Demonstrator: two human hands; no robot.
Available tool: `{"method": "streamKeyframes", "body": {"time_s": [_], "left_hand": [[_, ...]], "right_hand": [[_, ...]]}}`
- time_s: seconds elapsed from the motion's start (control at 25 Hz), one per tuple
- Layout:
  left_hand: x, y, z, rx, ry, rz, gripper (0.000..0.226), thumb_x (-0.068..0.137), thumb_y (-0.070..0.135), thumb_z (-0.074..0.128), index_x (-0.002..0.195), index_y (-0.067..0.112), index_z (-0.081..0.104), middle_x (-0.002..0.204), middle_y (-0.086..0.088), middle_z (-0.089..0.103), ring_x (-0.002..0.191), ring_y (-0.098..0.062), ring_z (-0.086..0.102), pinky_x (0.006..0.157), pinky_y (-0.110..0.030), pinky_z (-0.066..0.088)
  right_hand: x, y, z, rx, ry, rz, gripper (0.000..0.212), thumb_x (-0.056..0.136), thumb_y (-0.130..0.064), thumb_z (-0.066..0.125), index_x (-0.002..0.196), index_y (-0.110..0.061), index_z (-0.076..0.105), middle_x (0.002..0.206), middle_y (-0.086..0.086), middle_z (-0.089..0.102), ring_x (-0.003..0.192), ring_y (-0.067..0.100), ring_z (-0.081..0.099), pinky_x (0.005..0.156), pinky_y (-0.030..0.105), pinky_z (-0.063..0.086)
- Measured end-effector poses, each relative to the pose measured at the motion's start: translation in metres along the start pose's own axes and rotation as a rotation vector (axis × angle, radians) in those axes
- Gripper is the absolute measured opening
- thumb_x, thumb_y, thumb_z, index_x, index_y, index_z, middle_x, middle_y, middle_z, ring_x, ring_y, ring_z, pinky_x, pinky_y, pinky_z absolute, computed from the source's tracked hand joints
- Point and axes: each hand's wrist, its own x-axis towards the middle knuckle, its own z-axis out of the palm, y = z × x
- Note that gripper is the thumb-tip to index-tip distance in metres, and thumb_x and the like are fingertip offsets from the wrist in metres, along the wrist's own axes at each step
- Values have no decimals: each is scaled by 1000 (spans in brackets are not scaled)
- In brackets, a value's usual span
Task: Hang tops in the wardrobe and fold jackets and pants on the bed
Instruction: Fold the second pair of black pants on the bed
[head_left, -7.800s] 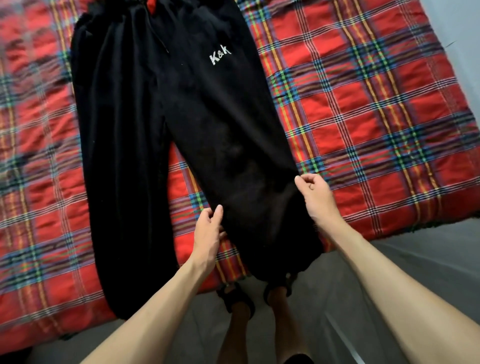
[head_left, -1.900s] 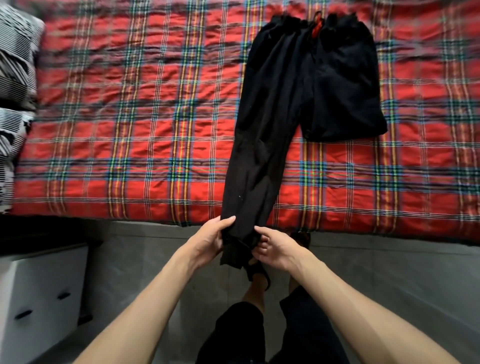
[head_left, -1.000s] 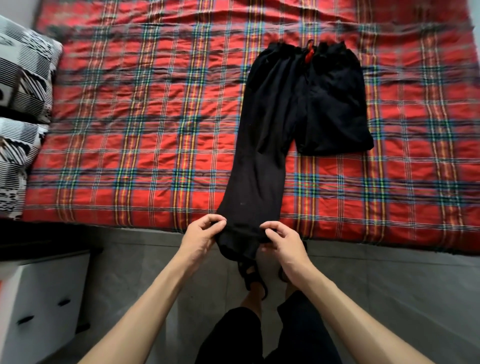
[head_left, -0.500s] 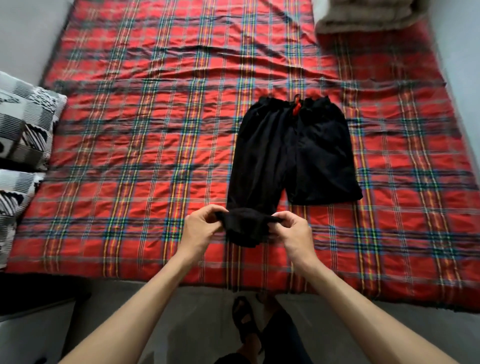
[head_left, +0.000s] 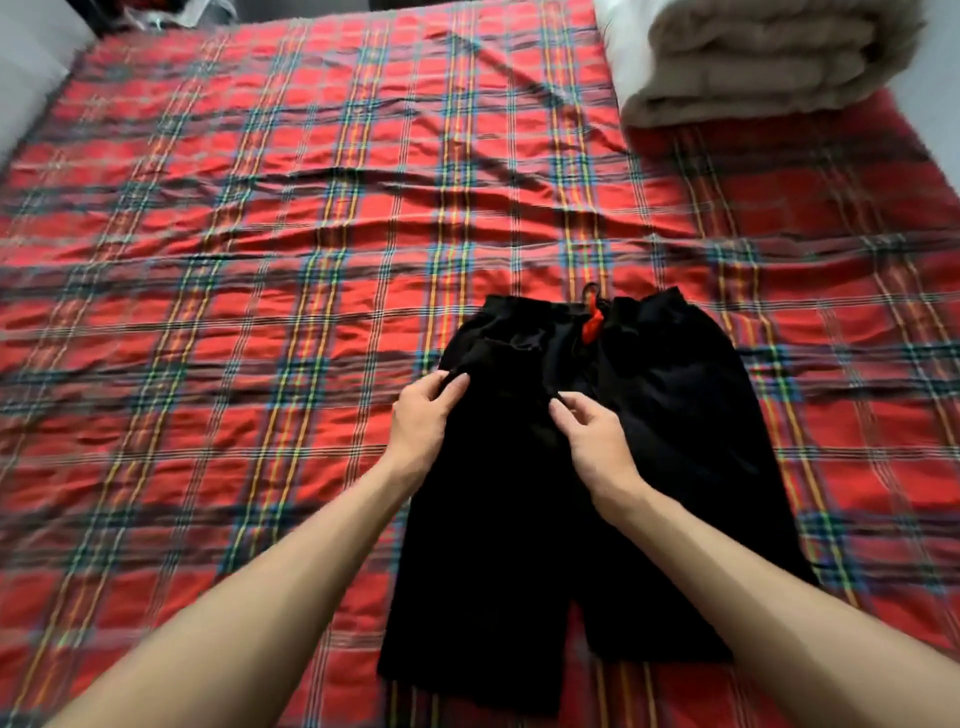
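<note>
**Stage: pants fold, mid-way.** The black pants (head_left: 597, 467) lie flat on the bed (head_left: 260, 260), whose cover is red plaid. They sit toward 5 o'clock in my view, with the waistband (head_left: 644, 306) at their 12 o'clock end and the doubled legs running back toward 6 o'clock.

**Hands.** My left hand (head_left: 423, 421) pinches the edge of the turned-up cuff (head_left: 498, 358) between thumb and fingers, at the garment's 9 o'clock side. My right hand (head_left: 592, 441) is narrow, with its fingers curled onto the same cuff near the centre seam. It appears to pinch the cloth, though black on black makes the contact hard to read.

**Done.** Both legs look doubled up toward the waist, so the garment reads as a short, wide block. The 3 o'clock leg lies flat and is not held.

**Left.** I judge that the cuff in my fingers has yet to be laid down and smoothed. The block would then need closing side to side, or once more end to end. No jackets, tops or wardrobe show, so the rest of the task cannot be gauged.

**Appearance.** The fabric is soft, matte and plain black. A red drawstring (head_left: 592, 328) shows at the middle of the waist. The lower hem edges are uneven, the 9 o'clock leg reaching nearer to me. A folded beige blanket (head_left: 753, 57) rests at 1 o'clock, well apart.
</note>
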Motion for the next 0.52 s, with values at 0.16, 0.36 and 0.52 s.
{"method": "streamKeyframes", "body": {"time_s": [0.16,0.36,0.52], "left_hand": [[101,-18,40,29,50,-34,28,93,28,66,76,5,67,67,-5,63,63,3,54,65,-34,39],[181,-54,72,386,126,-37,44,93,48,57,63,18,47,75,-8,63,77,-28,59,63,-34,31],[185,-79,84,358,264,5,44,90,55,54,64,20,46,66,-2,57,75,-32,57,62,-37,33]], "right_hand": [[106,17,17,-223,101,-10,25,97,-30,55,78,-16,63,75,3,61,77,16,54,72,34,39],[183,46,28,-395,204,-7,41,98,-39,50,65,-15,47,62,-3,51,68,20,51,65,32,29],[182,62,41,-364,307,-39,37,98,-40,52,73,-12,53,57,-2,49,55,7,46,57,27,22]]}}
